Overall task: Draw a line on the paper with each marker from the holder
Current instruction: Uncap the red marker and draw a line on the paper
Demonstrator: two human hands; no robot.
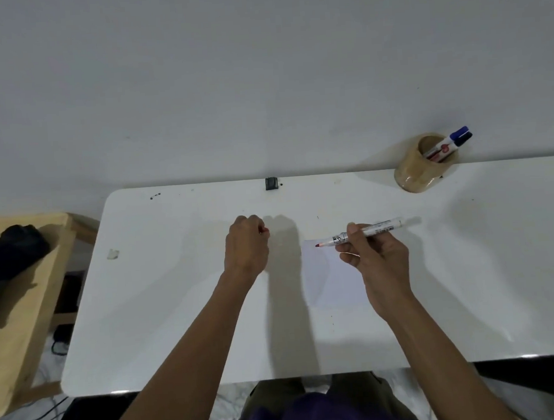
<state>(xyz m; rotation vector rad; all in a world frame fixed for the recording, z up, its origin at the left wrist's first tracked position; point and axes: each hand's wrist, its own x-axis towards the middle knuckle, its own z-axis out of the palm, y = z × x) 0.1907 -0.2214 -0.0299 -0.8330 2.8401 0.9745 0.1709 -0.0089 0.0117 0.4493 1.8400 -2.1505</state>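
Observation:
My right hand (374, 262) holds an uncapped white marker (377, 229) with a red tip, pointing left just above the far left corner of a white sheet of paper (335, 277). Closed into a fist left of the paper, my left hand (247, 242) shows a bit of red, the marker's cap (264, 230), at the fingers. A tan round holder (420, 168) stands at the back right of the white table (176, 281). Two markers with blue and dark caps (448, 145) lean out of it.
A small black object (271, 183) sits at the table's back edge, against the grey wall. A scrap of tape (112, 253) lies near the table's left side. A wooden bench (19, 310) with a black bag (10, 252) stands to the left. Cables lie on the floor.

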